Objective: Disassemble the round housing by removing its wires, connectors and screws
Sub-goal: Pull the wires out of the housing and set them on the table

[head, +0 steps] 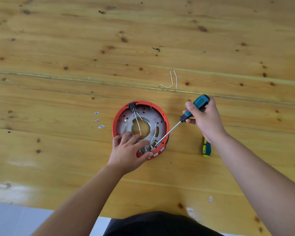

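Here the right hand [205, 118] grips a screwdriver [182, 119] slanting down-left into the housing [165, 124] held by the left hand [129, 151].

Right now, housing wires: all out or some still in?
Some in: white wires still run inside the red housing; one bundle lies on the table.

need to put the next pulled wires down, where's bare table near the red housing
Bare wood lies on the near side of the round housing, between the two forearms, and across the far table. Crowded: the small white connectors to its left, the loose wires beyond it, and to its right the second screwdriver under the right hand.
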`<move>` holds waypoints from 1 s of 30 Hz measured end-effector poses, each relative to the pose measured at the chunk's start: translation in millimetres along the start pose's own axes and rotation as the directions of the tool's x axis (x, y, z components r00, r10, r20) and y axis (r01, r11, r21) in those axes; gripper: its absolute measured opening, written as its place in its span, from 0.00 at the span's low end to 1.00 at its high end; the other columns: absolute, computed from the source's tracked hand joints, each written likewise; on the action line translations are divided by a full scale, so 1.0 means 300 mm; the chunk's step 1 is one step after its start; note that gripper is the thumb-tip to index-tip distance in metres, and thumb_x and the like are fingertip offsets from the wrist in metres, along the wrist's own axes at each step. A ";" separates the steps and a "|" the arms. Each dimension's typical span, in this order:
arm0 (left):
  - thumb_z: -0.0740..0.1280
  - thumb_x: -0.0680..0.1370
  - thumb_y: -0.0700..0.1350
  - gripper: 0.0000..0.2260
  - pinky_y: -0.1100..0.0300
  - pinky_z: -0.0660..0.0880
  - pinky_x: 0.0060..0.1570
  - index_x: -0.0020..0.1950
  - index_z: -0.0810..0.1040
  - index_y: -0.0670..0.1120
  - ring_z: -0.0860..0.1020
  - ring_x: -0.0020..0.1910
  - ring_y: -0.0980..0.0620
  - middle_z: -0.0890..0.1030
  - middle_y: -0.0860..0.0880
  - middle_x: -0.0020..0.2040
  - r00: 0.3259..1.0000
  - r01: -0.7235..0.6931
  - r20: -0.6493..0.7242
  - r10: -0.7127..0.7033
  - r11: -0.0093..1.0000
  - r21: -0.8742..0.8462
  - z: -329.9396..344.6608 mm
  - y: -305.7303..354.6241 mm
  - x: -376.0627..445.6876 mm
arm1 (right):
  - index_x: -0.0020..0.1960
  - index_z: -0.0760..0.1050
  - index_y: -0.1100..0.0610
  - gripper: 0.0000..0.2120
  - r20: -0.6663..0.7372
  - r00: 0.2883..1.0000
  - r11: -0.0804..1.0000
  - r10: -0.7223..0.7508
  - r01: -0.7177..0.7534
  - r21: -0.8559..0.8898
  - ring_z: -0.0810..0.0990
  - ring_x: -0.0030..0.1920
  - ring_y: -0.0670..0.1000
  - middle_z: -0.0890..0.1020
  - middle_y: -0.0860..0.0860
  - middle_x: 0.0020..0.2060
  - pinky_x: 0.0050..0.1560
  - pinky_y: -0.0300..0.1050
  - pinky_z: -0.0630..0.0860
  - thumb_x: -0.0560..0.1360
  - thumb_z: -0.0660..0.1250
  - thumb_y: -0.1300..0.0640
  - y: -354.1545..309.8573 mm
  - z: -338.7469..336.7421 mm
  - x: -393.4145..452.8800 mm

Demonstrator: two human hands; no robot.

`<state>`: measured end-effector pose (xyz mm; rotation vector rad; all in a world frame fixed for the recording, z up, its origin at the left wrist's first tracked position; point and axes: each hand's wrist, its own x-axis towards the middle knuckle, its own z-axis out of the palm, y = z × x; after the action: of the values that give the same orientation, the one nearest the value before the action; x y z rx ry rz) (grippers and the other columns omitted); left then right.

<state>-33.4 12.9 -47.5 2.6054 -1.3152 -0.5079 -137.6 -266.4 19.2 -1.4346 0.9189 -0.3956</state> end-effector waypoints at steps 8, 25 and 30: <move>0.58 0.76 0.72 0.21 0.47 0.56 0.70 0.61 0.80 0.65 0.66 0.75 0.52 0.78 0.62 0.66 0.995 -0.077 -0.054 0.079 0.997 0.025 0.000 -0.004 0.027 | 0.55 0.70 0.51 0.20 -0.001 1.000 1.000 -0.008 0.008 0.010 0.89 0.51 0.54 0.84 0.54 0.49 0.39 0.46 0.85 0.74 0.78 0.46 0.009 -0.022 -0.002; 0.62 0.77 0.72 0.22 0.47 0.67 0.68 0.55 0.84 0.59 0.75 0.68 0.49 0.84 0.58 0.57 0.940 -0.274 -0.192 0.283 0.959 0.069 0.037 -0.030 0.066 | 0.54 0.70 0.51 0.20 -0.010 1.000 0.999 0.003 -0.004 -0.041 0.89 0.47 0.55 0.87 0.51 0.44 0.38 0.46 0.85 0.75 0.77 0.43 0.070 -0.057 -0.015; 0.59 0.78 0.72 0.23 0.48 0.67 0.66 0.54 0.84 0.59 0.74 0.68 0.50 0.84 0.58 0.56 0.930 -0.279 -0.234 0.282 0.959 0.050 0.046 -0.031 0.065 | 0.55 0.69 0.50 0.17 0.008 0.999 0.998 -0.050 0.050 -0.028 0.89 0.49 0.55 0.87 0.52 0.46 0.40 0.46 0.85 0.78 0.75 0.45 0.055 -0.066 -0.054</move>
<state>-20.8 2.7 -67.5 2.3404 -1.5726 -0.1315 -166.7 -265.4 10.8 -1.4863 0.8875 -0.4163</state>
